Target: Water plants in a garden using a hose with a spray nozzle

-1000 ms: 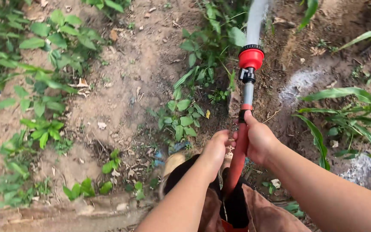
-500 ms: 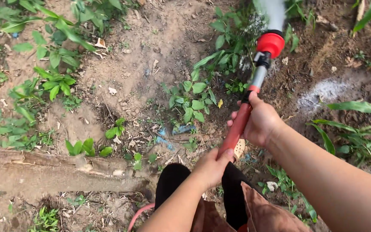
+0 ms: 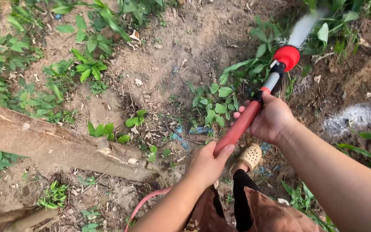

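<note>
watering over bare garden soil

standing on brown soil (image 3: 168,51) among green weeds (image 3: 213,105), beside a fallen log (image 3: 52,144). gripping the red spray wand (image 3: 241,124) with both hands closed around it: left hand (image 3: 206,163) low, right hand (image 3: 271,119) higher. spraying water (image 3: 302,28) from the red nozzle (image 3: 287,57) at upper right.

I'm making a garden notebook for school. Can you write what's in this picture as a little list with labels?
Place: garden soil with green plants
Left hand: grips the lower red wand
Right hand: grips the wand higher up
Nozzle: red, spraying water up and right
Hose: pink, curving below the left arm
Log: lying at left
Shoe: tan, with holes
</note>
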